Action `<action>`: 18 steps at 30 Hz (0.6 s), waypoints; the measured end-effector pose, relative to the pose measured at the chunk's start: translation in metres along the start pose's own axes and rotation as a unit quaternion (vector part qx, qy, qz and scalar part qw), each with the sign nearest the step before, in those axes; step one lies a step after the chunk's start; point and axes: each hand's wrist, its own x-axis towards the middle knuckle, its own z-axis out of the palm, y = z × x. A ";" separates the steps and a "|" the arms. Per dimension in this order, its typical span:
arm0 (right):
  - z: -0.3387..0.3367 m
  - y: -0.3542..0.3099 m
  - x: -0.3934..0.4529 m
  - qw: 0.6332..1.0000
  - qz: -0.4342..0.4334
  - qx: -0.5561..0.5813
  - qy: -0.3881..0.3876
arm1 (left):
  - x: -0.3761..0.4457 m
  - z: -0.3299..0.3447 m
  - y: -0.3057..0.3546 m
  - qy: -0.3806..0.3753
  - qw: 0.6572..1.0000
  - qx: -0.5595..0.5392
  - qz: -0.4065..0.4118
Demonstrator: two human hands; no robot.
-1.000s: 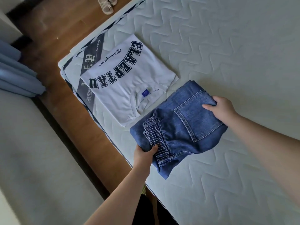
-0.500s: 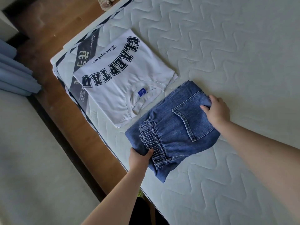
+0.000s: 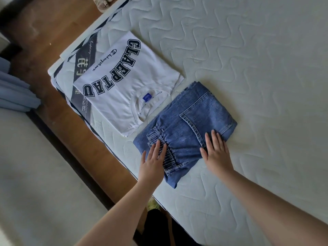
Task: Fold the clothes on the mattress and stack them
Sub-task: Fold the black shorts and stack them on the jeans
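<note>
So over on the left the folded white T-shirt lay flat near the mattress edge, and the folded denim shorts sat just beside it. Left hand rested flat, fingers straight, on the elastic waistband; right hand pressed flat on the denim too, so 2 relaxed palms, nothing gripped.

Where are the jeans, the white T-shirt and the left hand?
jeans (image 3: pixel 204 110), head view, on the back pocket.
T-shirt (image 3: pixel 110 102), head view, on the plain cloth below the lettering.
left hand (image 3: pixel 152 164), head view, on its back.
</note>
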 end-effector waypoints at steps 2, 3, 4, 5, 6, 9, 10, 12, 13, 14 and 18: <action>-0.010 -0.001 0.000 0.999 -0.001 -0.001 -0.049 | 0.000 -0.018 -0.002 -0.031 1.000 0.005 0.004; -0.017 -0.002 -0.002 0.998 -0.003 0.004 -0.060 | -0.001 -0.029 -0.003 -0.037 0.999 0.013 0.009; -0.026 -0.004 -0.007 0.998 -0.002 0.009 -0.063 | -0.004 -0.040 -0.003 -0.035 0.999 0.023 0.015; -0.037 -0.007 -0.013 0.998 -0.001 0.014 -0.059 | -0.009 -0.050 -0.003 -0.027 0.999 0.030 0.023; -0.050 -0.010 -0.020 0.999 0.000 0.020 -0.051 | -0.015 -0.061 -0.002 -0.015 0.999 0.033 0.031; -0.092 -0.022 -0.048 1.000 -0.003 0.026 -0.004 | -0.043 -0.095 -0.002 0.026 0.997 0.039 0.053; -0.107 -0.026 -0.060 1.000 -0.008 0.023 0.016 | -0.054 -0.108 -0.002 0.035 0.997 0.043 0.058; -0.137 -0.035 -0.083 0.998 -0.023 0.015 0.051 | -0.079 -0.133 -0.005 0.055 0.995 0.055 0.070; -0.151 -0.040 -0.094 0.997 -0.033 0.011 0.064 | -0.092 -0.145 -0.007 0.070 0.993 0.060 0.076; -0.163 -0.044 -0.105 0.996 -0.044 0.008 0.072 | -0.107 -0.157 -0.009 0.083 0.991 0.065 0.082; -0.207 -0.068 -0.150 0.992 -0.075 0.006 0.101 | -0.168 -0.191 -0.019 0.157 0.979 0.089 0.097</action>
